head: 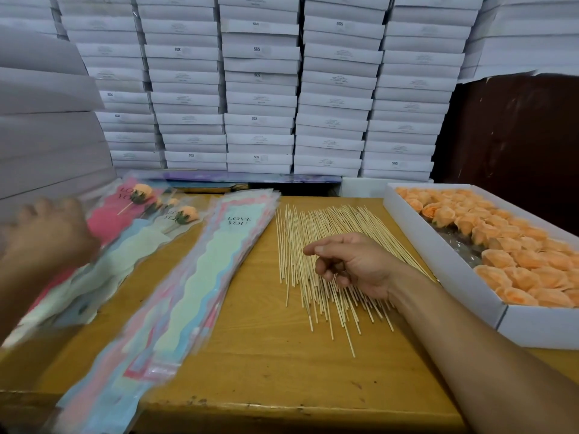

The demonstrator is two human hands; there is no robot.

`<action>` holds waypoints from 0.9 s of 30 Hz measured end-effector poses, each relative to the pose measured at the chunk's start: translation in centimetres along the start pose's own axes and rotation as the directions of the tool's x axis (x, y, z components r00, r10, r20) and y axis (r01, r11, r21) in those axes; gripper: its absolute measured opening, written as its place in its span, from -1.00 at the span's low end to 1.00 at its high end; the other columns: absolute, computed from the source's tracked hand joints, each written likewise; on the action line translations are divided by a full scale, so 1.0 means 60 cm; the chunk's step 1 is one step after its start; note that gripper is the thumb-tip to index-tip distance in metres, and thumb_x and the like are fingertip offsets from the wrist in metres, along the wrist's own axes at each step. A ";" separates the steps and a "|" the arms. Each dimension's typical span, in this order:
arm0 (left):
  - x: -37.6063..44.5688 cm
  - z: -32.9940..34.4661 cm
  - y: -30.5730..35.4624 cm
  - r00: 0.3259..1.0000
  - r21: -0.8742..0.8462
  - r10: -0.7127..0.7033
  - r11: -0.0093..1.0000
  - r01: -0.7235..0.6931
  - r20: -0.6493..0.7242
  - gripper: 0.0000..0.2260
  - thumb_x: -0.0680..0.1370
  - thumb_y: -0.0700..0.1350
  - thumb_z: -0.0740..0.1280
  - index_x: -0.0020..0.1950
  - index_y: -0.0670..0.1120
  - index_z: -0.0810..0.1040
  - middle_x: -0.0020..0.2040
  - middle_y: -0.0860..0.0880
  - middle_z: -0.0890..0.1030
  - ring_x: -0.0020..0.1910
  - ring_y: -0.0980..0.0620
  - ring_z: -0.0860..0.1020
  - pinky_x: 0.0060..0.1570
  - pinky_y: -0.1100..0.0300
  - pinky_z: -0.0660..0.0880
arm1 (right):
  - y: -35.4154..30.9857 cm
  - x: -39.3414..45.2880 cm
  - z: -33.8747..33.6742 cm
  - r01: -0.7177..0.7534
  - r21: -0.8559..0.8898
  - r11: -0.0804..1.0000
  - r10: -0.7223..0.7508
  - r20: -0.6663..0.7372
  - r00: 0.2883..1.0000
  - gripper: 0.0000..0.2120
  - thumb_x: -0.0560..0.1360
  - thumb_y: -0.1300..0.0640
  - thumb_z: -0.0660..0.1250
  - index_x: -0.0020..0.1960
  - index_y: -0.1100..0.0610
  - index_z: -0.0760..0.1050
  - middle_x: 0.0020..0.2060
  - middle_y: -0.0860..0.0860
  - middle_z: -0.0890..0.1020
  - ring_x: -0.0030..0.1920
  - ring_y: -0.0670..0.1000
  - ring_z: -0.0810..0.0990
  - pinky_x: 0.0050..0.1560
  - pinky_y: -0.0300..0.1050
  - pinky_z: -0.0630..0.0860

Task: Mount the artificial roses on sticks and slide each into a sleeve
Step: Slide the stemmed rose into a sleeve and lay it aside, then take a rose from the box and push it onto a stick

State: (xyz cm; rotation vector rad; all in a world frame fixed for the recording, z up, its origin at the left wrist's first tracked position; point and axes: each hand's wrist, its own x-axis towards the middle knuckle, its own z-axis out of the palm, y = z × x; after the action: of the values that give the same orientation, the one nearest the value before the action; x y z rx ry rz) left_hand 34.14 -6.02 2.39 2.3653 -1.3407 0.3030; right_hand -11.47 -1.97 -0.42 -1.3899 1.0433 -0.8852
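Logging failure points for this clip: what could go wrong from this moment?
1. The right hand reaches into the loose pile of sticks with curled fingers; it may lift several or scatter them.
2. The blurred left hand on the finished sleeved roses could knock them against the stack of empty sleeves.
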 end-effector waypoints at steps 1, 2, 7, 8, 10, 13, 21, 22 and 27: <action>-0.022 -0.013 0.028 0.999 0.073 0.039 0.997 -0.038 -0.012 -0.55 0.52 0.04 0.37 0.23 -0.24 0.38 0.18 -0.38 0.45 0.17 -0.39 0.44 0.10 -0.15 0.46 | 0.001 0.001 -0.001 0.007 -0.018 1.000 -0.007 -0.030 1.000 -0.84 0.60 0.24 0.32 0.08 0.20 0.67 -0.29 0.09 0.67 -0.37 -0.06 0.58 -0.53 -0.26 0.37; -0.041 -0.024 0.055 0.991 0.099 0.135 0.986 -0.133 -0.012 -0.51 0.52 0.08 0.38 0.28 -0.20 0.38 0.19 -0.36 0.45 0.17 -0.37 0.44 0.09 -0.16 0.47 | 0.002 0.002 -0.001 0.011 -0.045 0.999 -0.014 -0.054 0.998 -0.84 0.60 0.24 0.32 0.07 0.20 0.67 -0.29 0.09 0.68 -0.36 -0.06 0.58 -0.53 -0.27 0.38; -0.147 -0.040 0.206 0.925 -0.173 0.379 0.913 -0.369 0.025 -0.64 0.57 0.07 0.35 0.26 -0.12 0.47 0.14 -0.20 0.61 0.02 -0.22 0.55 -0.07 0.00 0.49 | 0.005 0.002 -0.001 0.022 -0.151 0.988 -0.039 -0.111 0.993 -0.86 0.61 0.21 0.33 0.05 0.15 0.68 -0.30 0.07 0.69 -0.38 -0.08 0.57 -0.53 -0.28 0.37; -0.168 -0.032 0.235 0.912 -0.252 0.410 0.887 -0.388 0.037 -0.64 0.57 0.07 0.36 0.26 -0.11 0.49 0.12 -0.17 0.63 0.05 -0.21 0.57 -0.06 0.02 0.49 | 0.005 0.002 -0.002 0.026 -0.167 0.986 -0.047 -0.123 0.991 -0.86 0.61 0.20 0.33 0.05 0.14 0.68 -0.31 0.06 0.69 -0.38 -0.08 0.57 -0.52 -0.28 0.37; -0.214 -0.020 0.294 0.876 -0.338 0.481 0.830 -0.443 0.033 -0.69 0.57 0.09 0.35 0.21 -0.07 0.52 0.08 -0.10 0.64 0.06 -0.14 0.58 -0.10 0.07 0.46 | 0.005 0.002 -0.002 0.039 -0.195 0.980 -0.069 -0.150 0.986 -0.85 0.61 0.20 0.33 0.03 0.11 0.68 -0.34 0.05 0.68 -0.40 -0.09 0.56 -0.52 -0.29 0.37; -0.267 0.003 0.369 0.860 -0.365 0.510 0.807 -0.463 0.035 -0.74 0.56 0.11 0.34 0.12 -0.03 0.53 0.04 -0.05 0.62 0.02 -0.12 0.57 -0.16 0.10 0.40 | 0.007 0.002 0.000 0.057 -0.308 0.950 -0.126 -0.210 0.970 -0.85 0.62 0.19 0.32 0.00 0.07 0.68 -0.38 0.02 0.68 -0.42 -0.12 0.58 -0.43 -0.28 0.44; -0.324 0.033 0.465 0.869 -0.517 0.482 0.774 -0.366 0.108 -0.91 0.57 -0.02 0.32 -0.03 -0.03 0.49 -0.10 -0.02 0.58 -0.17 -0.05 0.52 -0.29 0.11 0.38 | 0.008 0.004 -0.009 -0.027 -0.566 0.824 -0.232 -0.381 0.895 -0.77 0.63 0.12 0.30 -0.13 0.06 0.69 -0.48 -0.06 0.64 -0.51 -0.21 0.54 -0.39 -0.24 0.42; -0.326 0.037 0.468 0.869 -0.531 0.482 0.768 -0.357 0.112 -0.92 0.57 -0.04 0.31 -0.04 -0.03 0.50 -0.11 -0.02 0.58 -0.16 -0.06 0.54 -0.29 0.12 0.39 | 0.008 0.004 -0.011 -0.046 -0.582 0.812 -0.234 -0.397 0.888 -0.76 0.62 0.14 0.30 -0.15 0.06 0.68 -0.49 -0.06 0.64 -0.51 -0.21 0.55 -0.40 -0.26 0.41; -0.336 0.057 0.463 0.843 -0.547 0.529 0.736 -0.400 0.096 -0.88 0.59 -0.03 0.28 0.00 -0.05 0.55 -0.06 -0.04 0.62 -0.09 -0.10 0.58 -0.17 0.05 0.53 | 0.006 0.007 -0.017 -0.116 -0.618 0.777 -0.242 -0.464 0.852 -0.80 0.58 0.13 0.33 -0.18 -0.01 0.66 -0.46 -0.09 0.65 -0.40 -0.14 0.65 -0.27 -0.17 0.54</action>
State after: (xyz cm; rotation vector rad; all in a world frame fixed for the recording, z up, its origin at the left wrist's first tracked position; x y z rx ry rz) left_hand -0.11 -4.77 -1.70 1.6325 -1.8635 -0.2086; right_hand -12.32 -2.70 -0.68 -1.7906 1.8535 -1.0498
